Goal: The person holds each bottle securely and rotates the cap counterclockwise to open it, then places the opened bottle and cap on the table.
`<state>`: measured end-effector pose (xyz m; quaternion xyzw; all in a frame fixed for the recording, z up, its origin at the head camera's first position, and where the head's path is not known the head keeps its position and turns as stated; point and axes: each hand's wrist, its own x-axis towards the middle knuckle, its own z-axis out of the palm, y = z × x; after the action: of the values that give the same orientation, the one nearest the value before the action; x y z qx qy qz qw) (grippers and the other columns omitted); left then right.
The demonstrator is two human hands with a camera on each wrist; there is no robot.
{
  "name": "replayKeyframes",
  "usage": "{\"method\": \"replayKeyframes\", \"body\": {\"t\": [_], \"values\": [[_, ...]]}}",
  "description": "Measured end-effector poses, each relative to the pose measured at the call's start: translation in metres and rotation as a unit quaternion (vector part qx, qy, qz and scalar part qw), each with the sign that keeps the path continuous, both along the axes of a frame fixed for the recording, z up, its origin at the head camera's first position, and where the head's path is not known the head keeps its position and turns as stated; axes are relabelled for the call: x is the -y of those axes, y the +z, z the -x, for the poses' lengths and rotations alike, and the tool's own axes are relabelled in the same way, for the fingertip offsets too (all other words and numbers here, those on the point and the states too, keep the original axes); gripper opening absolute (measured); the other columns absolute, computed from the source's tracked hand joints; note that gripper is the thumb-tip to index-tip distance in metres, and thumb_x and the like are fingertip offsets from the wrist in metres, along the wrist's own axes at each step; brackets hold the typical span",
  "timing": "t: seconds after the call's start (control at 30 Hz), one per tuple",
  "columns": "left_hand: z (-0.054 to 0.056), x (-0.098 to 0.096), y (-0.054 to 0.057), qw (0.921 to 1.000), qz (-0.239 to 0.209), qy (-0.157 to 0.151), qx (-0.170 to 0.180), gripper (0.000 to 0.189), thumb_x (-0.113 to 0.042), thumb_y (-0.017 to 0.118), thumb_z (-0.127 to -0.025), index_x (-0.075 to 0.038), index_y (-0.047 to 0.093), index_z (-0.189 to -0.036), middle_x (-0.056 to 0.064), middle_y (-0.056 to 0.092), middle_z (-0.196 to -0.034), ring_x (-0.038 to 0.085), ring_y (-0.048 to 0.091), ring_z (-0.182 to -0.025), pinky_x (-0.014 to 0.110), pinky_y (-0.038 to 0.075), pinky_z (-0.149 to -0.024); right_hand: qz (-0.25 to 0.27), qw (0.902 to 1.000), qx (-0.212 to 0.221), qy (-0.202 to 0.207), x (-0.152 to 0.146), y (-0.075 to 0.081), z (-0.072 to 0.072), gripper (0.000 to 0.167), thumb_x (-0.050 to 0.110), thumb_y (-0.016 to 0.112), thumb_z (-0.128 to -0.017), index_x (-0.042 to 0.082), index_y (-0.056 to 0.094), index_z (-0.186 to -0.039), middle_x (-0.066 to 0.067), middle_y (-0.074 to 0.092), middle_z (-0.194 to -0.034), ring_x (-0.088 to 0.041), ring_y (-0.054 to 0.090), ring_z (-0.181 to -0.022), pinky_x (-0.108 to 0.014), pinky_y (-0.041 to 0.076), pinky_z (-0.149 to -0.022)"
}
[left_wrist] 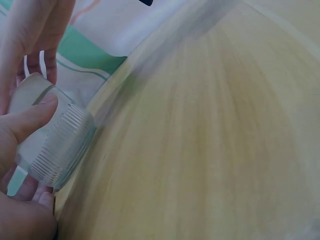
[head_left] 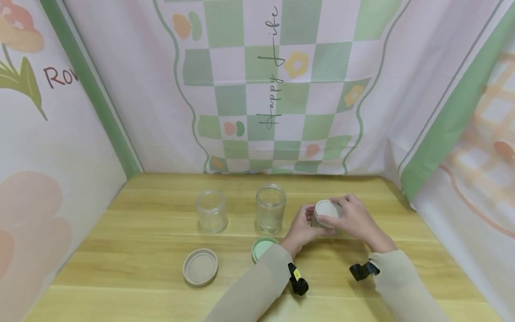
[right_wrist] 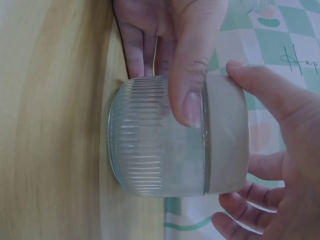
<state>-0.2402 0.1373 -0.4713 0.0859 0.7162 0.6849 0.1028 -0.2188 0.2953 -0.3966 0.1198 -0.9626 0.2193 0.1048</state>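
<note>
A ribbed glass jar (right_wrist: 142,140) with an off-white lid (head_left: 327,209) stands upright on the right part of the table. My left hand (head_left: 301,229) grips the glass from the side, its thumb lying across the jar just below the lid in the right wrist view. From above, my right hand (head_left: 356,219) holds the lid by its rim, thumb and fingers spread round it. The lid sits on the jar's mouth; whether it is screwed tight cannot be told. In the left wrist view the jar's ribbed lower wall (left_wrist: 62,142) shows beneath the thumb.
Two lidless glass jars stand to the left: a taller one (head_left: 270,210) and a shorter one (head_left: 212,213). A green lid (head_left: 262,247) lies partly behind the left sleeve (head_left: 257,284). Farther left rests a beige lid (head_left: 200,267). Printed curtains (head_left: 157,134) border the wooden table (head_left: 132,250).
</note>
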Motion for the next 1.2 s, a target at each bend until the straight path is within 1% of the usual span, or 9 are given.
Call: {"method": "replayKeyframes", "body": {"t": [0.23,0.33,0.43,0.6,0.7,0.8,1.0,1.07,1.2], "values": [[0.001,0.003,0.003,0.9997,-0.008,-0.022,0.008,0.072,-0.013,0.092,-0.073,-0.028,0.053,-0.131,-0.018,0.055,-0.119,0.012,0.052,-0.116,0.045,0.042,-0.106,0.01,0.9995,0.014,0.026,-0.004,0.003,0.002,0.078,0.048,0.081,-0.082,-0.01,0.059,-0.129,-0.027,0.053,-0.115,-0.039,0.052,-0.1,-0.054,0.052,-0.077],[0.001,0.004,0.005,0.9995,-0.01,-0.029,0.008,0.071,-0.011,0.091,-0.074,-0.027,0.053,-0.131,-0.016,0.055,-0.121,0.014,0.052,-0.118,0.046,0.042,-0.106,0.024,0.9978,0.035,0.05,-0.008,0.004,0.004,0.076,0.046,0.081,-0.083,-0.009,0.058,-0.132,-0.026,0.053,-0.119,-0.039,0.051,-0.104,-0.054,0.051,-0.079],[0.001,0.005,0.005,0.9994,-0.01,-0.032,0.012,0.071,-0.01,0.091,-0.074,-0.028,0.053,-0.131,-0.015,0.056,-0.123,0.015,0.052,-0.12,0.046,0.042,-0.107,0.033,0.9941,0.055,0.088,-0.015,0.005,0.009,0.073,0.038,0.081,-0.083,-0.008,0.057,-0.135,-0.025,0.052,-0.122,-0.037,0.051,-0.104,-0.049,0.051,-0.078],[0.001,0.006,0.007,0.9993,-0.011,-0.032,0.019,0.072,-0.009,0.091,-0.073,-0.027,0.053,-0.132,-0.013,0.057,-0.123,0.016,0.052,-0.119,0.046,0.041,-0.108,0.042,0.9803,0.104,0.163,-0.026,0.01,0.022,0.071,0.023,0.081,-0.079,-0.005,0.054,-0.139,-0.027,0.048,-0.128,-0.036,0.051,-0.105,-0.04,0.049,-0.079],[0.001,0.007,0.007,0.9991,-0.007,-0.035,0.025,0.072,-0.011,0.092,-0.073,-0.027,0.053,-0.132,-0.013,0.057,-0.123,0.015,0.052,-0.118,0.045,0.041,-0.108,0.057,0.9677,0.146,0.197,-0.029,0.014,0.028,0.073,0.017,0.08,-0.076,-0.005,0.053,-0.14,-0.028,0.044,-0.133,-0.037,0.048,-0.109,-0.04,0.045,-0.083],[0.001,0.008,0.007,0.9988,-0.002,-0.039,0.029,0.073,-0.012,0.092,-0.073,-0.028,0.053,-0.133,-0.016,0.056,-0.124,0.014,0.052,-0.119,0.044,0.041,-0.108,0.059,0.9594,0.166,0.22,-0.03,0.016,0.031,0.075,0.016,0.08,-0.075,-0.005,0.052,-0.141,-0.028,0.042,-0.136,-0.037,0.046,-0.111,-0.038,0.044,-0.084],[0.0,0.008,0.007,0.9987,-0.001,-0.044,0.024,0.073,-0.013,0.091,-0.074,-0.027,0.052,-0.134,-0.016,0.055,-0.126,0.015,0.051,-0.12,0.045,0.043,-0.106,0.066,0.9533,0.177,0.236,-0.029,0.02,0.028,0.076,0.015,0.08,-0.075,-0.005,0.05,-0.142,-0.027,0.041,-0.138,-0.037,0.045,-0.112,-0.037,0.043,-0.085],[0.0,0.008,0.007,0.9988,-0.004,-0.043,0.024,0.073,-0.013,0.091,-0.074,-0.028,0.053,-0.134,-0.017,0.055,-0.125,0.014,0.051,-0.12,0.045,0.043,-0.106,0.065,0.9539,0.177,0.233,-0.029,0.022,0.027,0.078,0.014,0.08,-0.074,-0.005,0.049,-0.142,-0.028,0.04,-0.14,-0.038,0.046,-0.113,-0.038,0.044,-0.085],[0.0,0.007,0.006,0.999,-0.01,-0.038,0.022,0.072,-0.012,0.091,-0.073,-0.028,0.054,-0.132,-0.016,0.056,-0.124,0.015,0.052,-0.119,0.046,0.042,-0.107,0.061,0.958,0.17,0.223,-0.026,0.023,0.022,0.084,0.016,0.082,-0.074,-0.006,0.045,-0.145,-0.032,0.037,-0.145,-0.044,0.046,-0.118,-0.047,0.046,-0.089]]}}
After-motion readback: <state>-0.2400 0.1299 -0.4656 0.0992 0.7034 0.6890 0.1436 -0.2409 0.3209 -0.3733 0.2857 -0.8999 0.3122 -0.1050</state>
